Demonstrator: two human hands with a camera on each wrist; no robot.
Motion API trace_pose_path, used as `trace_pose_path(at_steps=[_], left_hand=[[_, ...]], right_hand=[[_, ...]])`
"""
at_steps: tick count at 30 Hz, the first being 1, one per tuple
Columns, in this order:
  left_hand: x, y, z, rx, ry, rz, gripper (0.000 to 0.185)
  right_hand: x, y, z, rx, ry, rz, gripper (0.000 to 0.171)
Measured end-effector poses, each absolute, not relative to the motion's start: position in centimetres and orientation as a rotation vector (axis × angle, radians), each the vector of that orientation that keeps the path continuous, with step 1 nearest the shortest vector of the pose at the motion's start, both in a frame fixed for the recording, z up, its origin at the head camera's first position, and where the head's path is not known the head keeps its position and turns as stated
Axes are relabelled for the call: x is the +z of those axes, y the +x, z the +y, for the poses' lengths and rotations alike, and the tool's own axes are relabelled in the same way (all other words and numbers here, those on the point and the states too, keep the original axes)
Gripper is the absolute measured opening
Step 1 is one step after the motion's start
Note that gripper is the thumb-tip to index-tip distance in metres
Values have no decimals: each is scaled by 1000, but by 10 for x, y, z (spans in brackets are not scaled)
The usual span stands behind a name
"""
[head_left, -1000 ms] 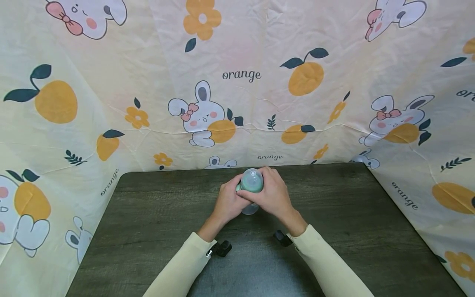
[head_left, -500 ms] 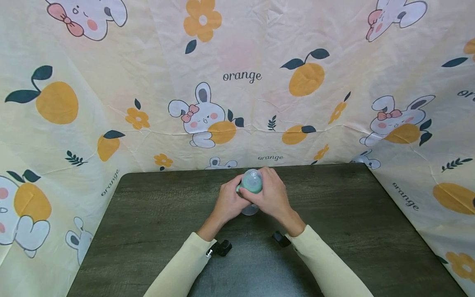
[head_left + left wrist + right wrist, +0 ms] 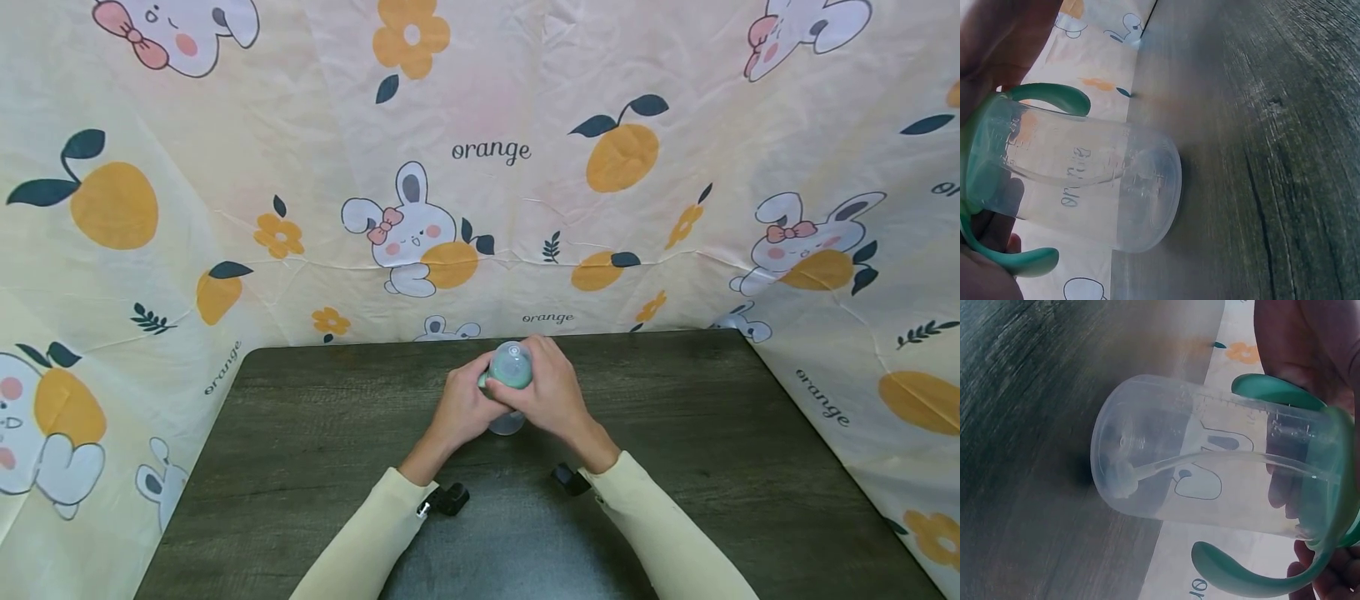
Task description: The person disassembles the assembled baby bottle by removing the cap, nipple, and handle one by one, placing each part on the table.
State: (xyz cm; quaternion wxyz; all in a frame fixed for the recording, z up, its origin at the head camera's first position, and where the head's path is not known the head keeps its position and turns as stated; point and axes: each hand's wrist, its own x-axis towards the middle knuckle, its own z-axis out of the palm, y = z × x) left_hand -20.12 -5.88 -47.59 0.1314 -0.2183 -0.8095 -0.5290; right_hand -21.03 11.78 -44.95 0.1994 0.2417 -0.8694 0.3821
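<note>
- A clear plastic bottle with a green collar and green side handles sits in the middle of the head view, toward the far edge of the dark wood-grain tabletop.
- The left hand wraps the bottle from the left of the frame, its fingers curled round the body below the collar.
- The right hand grips the top of the bottle from the right, its fingers curled over the green collar and clear cap.
- The two hands touch each other in front of the bottle, and only its cap and a bit of its base show between them in the head view.
- In the left wrist view the bottle lies across the left half of the frame; its base is close to the tabletop, and I cannot tell whether it touches.
- In the right wrist view a thin straw runs inside the bottle from the collar at right to a small weight near the base at left.
- One green handle curves along the lower right of that frame.
- Pale yellow sleeves cover both forearms in the lower middle of the head view.
- A printed cloth with rabbits, oranges and the word "orange" fills the upper frame and both sides behind the tabletop.
</note>
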Motion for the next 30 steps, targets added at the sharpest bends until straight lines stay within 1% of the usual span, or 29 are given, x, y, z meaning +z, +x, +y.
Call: trace_pose_path(at_steps=[7,21,25,30], left_hand=[[-475,-202,-59,-1526,-664,-2340,65],[-474,-201,-59,-1493,-664,-2362,66],[-474,-202,-59,-1479,-656,-2347,66],[-474,-202,-57,-1483,-634,-2352,66]], right_hand=[[-448,-212,121,1081,741,-2415,46],[-442,-218,128,1111,827,-2461,42],[-441,-217,128,1107,817,-2488,43],[-439,-216,124,1126,731,-2522,50]])
